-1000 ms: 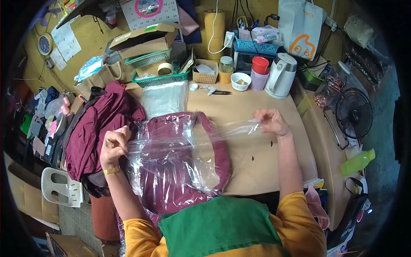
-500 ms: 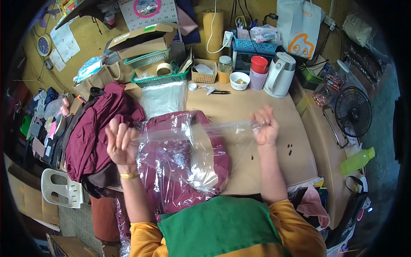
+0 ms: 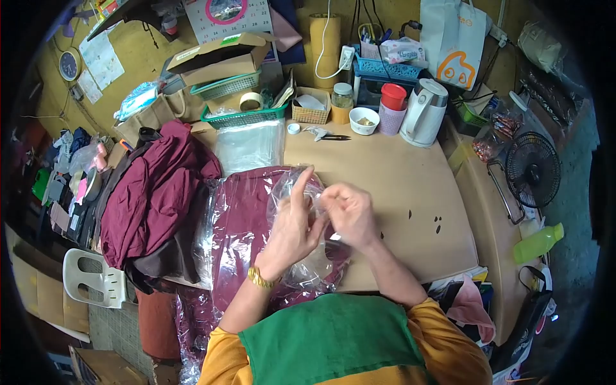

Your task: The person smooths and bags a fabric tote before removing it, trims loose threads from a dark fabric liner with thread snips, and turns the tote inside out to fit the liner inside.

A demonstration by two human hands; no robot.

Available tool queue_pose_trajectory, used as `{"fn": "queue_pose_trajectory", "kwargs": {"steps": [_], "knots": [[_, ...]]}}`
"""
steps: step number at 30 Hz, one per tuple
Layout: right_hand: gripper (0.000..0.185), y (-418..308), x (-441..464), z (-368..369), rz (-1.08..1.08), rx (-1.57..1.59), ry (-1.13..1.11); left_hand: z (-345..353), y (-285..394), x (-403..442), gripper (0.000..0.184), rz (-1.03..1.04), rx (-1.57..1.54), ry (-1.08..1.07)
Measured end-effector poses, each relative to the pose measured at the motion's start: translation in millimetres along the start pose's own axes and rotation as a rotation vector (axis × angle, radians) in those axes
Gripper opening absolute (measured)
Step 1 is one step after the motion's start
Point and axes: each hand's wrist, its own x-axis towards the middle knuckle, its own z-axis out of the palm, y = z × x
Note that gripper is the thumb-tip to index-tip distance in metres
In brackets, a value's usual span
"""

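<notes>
My left hand (image 3: 290,226) is over the table, its index finger stretched up and its thumb apart; its other fingers are partly hidden. Clear plastic of a bag (image 3: 282,192) lies against its fingers. My right hand (image 3: 351,210) is close beside it, fingertips pinched on the bunched plastic. Beneath both hands lies a maroon garment (image 3: 240,215) under shiny clear plastic. To the left is a loose heap of maroon and dark clothing (image 3: 157,179).
Behind the garment lies a stack of flat clear bags (image 3: 250,144). Along the back stand a green basket (image 3: 244,122), a white bowl (image 3: 364,120), a cup with a red lid (image 3: 393,109) and a kettle (image 3: 425,114). A black fan (image 3: 532,168) is at the right.
My hands, apart before with clear plastic stretched between them, have come together over the garment. The plastic is now bunched, and my left fingers have straightened.
</notes>
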Motion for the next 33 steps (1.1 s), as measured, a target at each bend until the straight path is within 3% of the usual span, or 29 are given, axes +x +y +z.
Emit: {"fn": "queue_pose_trajectory", "kwargs": {"steps": [1, 5, 6, 8, 9, 11, 12, 13, 14, 15, 17, 22, 27, 31, 33], "knots": [[0.004, 2.6, 2.9, -6.2, 0.001, 0.0, 0.0, -4.0, 0.2, -4.1, 0.084, 0.161, 0.347, 0.016], [0.003, 9.1, 5.7, -8.8, -0.18, -0.27, 0.259, 2.2, -7.6, -16.0, 0.087, -0.043, 0.307, -0.003], [0.007, -6.3, -1.4, -3.0, -0.38, -0.391, 0.269, 2.0, -5.9, -15.8, 0.084, -0.144, 0.268, -0.047], [0.021, -13.4, -2.8, 9.3, -0.727, -0.509, 0.238, 5.6, -8.4, -16.4, 0.082, -0.059, 0.264, -0.022], [0.021, -9.9, -2.1, 8.8, -0.726, -0.512, 0.241, 11.6, -12.7, -19.0, 0.077, 0.013, 0.259, 0.047], [0.022, 3.4, -1.9, 6.1, -0.519, -0.635, -0.004, 18.6, -16.7, -27.0, 0.071, 0.085, 0.255, 0.112], [0.019, 8.6, 1.6, 3.3, -0.337, -0.701, -0.017, 17.3, -17.1, -31.7, 0.065, 0.153, 0.339, 0.135], [0.019, 9.4, 4.3, -0.3, -0.341, -0.701, -0.015, 15.2, -18.1, -35.0, 0.058, 0.224, 0.426, 0.164], [0.017, 7.4, 6.5, -2.3, -0.233, -0.681, -0.074, 12.5, -19.6, -39.6, 0.04, 0.127, 0.447, 0.065], [0.019, 6.4, 7.7, -2.9, -0.121, -0.658, -0.133, 11.7, -18.1, -42.5, 0.04, 0.125, 0.449, 0.062], [0.02, 11.5, 11.6, -3.4, -0.126, -0.646, -0.162, 11.4, -13.1, -46.9, 0.031, 0.192, 0.665, -0.007], [0.029, 11.7, 10.7, 1.2, -0.119, -0.628, -0.251, 22.7, -29.5, -44.1, 0.025, 0.099, 0.892, 0.107], [0.048, 12.1, 4.5, 5.4, -0.069, -0.544, -0.336, 22.5, -41.0, -34.5, 0.021, 0.231, 0.721, 0.285], [0.04, 15.1, 7.3, -2.6, -0.04, -0.548, -0.353, 20.6, -39.1, -30.4, 0.015, 0.232, 0.646, 0.31], [0.028, 22.2, 12.0, -9.6, 0.26, -0.313, -0.263, 22.3, -40.0, -32.3, 0.016, 0.216, 0.635, 0.317]]}}
